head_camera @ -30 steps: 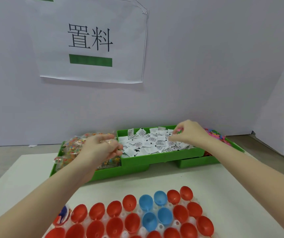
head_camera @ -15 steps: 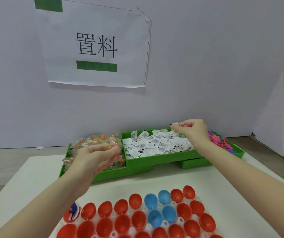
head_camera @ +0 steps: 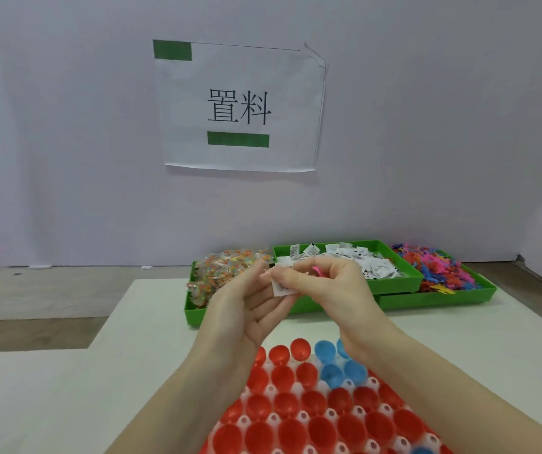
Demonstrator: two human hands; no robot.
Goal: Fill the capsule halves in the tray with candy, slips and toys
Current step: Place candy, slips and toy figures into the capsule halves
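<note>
- The left hand [head_camera: 246, 309] was raised palm-up above the near tray, fingers half curled, touching a small white paper slip [head_camera: 282, 287]; whether it gripped the slip could not be told.
- The right hand [head_camera: 335, 290] pinched that slip and held a small pink plastic toy [head_camera: 316, 269] in its curled fingers.
- Red and blue plastic capsule halves [head_camera: 312, 421] sat open in the white moulded tray [head_camera: 325, 386] under the wrists.
- Three green plastic bins [head_camera: 394, 283] behind held wrapped candy [head_camera: 227, 270], slips and toys.
</note>
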